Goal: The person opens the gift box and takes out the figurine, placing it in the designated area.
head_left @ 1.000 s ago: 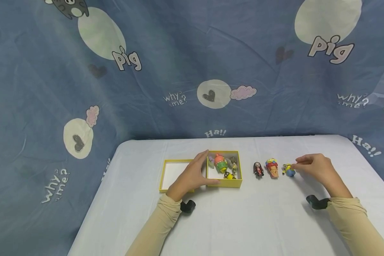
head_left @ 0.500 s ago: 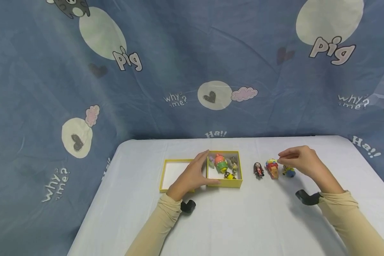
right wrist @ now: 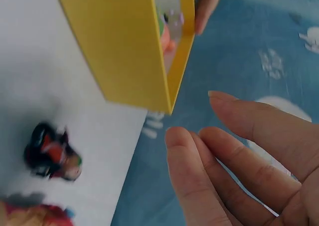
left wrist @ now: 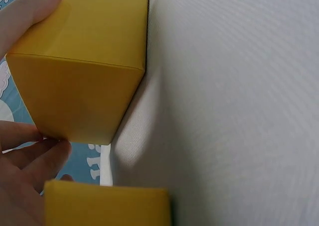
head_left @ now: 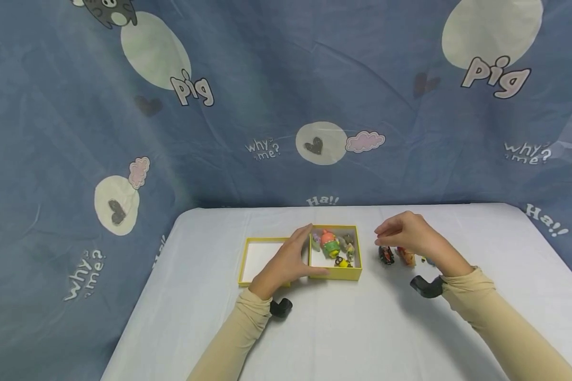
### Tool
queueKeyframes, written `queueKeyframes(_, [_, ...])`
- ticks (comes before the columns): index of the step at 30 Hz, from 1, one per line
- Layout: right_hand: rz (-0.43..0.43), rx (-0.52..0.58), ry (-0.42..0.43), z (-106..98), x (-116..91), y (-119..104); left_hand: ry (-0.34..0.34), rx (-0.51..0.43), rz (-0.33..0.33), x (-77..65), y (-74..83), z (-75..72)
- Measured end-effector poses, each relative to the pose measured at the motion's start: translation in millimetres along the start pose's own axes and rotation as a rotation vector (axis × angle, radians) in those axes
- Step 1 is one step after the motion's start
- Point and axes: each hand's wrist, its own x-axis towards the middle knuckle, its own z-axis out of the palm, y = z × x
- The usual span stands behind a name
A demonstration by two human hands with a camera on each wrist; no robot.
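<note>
My left hand (head_left: pixel 288 260) grips the left end of a yellow open-top box (head_left: pixel 338 273), thumb on the near wall and fingers at the far one. In the box lie several small toy figures, among them an orange-and-green one (head_left: pixel 330 244) and a yellow-and-black one (head_left: pixel 342 262). My right hand (head_left: pixel 407 235), nothing between its fingers, hovers above the row of figures on the table. Below it are a dark-haired doll figure (head_left: pixel 387 256), an ice-cream-cone figure (head_left: pixel 407 258) and a mostly hidden blue-and-yellow figure (head_left: pixel 429 261). The right wrist view shows fingertips apart from the thumb.
A shallow yellow-rimmed lid (head_left: pixel 246 262) with a white inside lies left of the box, partly behind my left hand. A white cloth covers the table (head_left: pixel 352 328). Blue printed fabric (head_left: pixel 238 174) hangs along the table's far edge.
My right hand has left the blue-and-yellow figure and moved left, over the ice-cream figure to above the doll figure. The left hand keeps its hold on the box.
</note>
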Motion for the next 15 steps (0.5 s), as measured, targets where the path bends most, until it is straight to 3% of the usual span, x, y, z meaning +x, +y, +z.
queueKeyframes(9, [-0.095, -0.083, -0.086, 23, 21, -25, 0.002, -0.006, -0.003, -1.6, 0.8, 1.1])
queueKeyframes(15, [-0.085, -0.122, -0.164, 35, 33, -37, -0.004, -0.012, -0.017, -2.6, 0.5, 2.0])
